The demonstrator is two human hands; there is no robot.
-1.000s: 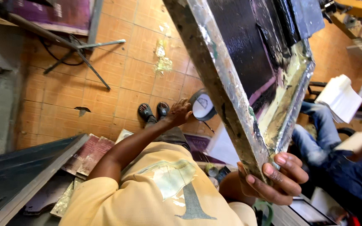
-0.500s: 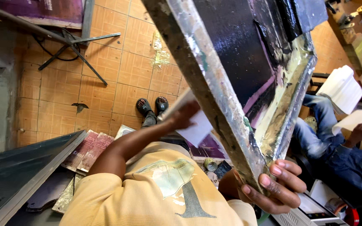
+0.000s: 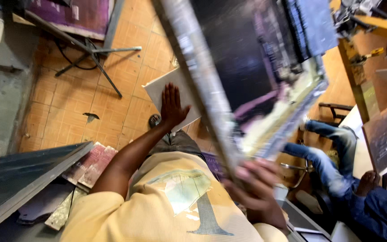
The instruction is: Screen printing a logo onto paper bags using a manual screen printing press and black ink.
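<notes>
The big framed screen (image 3: pixel 247 76) fills the upper middle of the frame, tilted steeply, and only one hand (image 3: pixel 256 188) near the lower middle grips its bottom corner; the frame could twist out of that grip or swing into the seated person in blue (image 3: pixel 359 197) at the lower right, since so much of its weight hangs above the hold. This hand is blurred, but its fingers look wrapped around the edge of the frame. The other hand (image 3: pixel 173 105), at centre left, lies flat and spread open against a pale sheet (image 3: pixel 169 89) that sits just beside the left rail of the screen; pressed only by a palm, the sheet might slide off and fall to the tiled floor (image 3: pixel 68 116). Which hand is left or right is hard to tell from this odd angle; I take the spread one as the left.
</notes>
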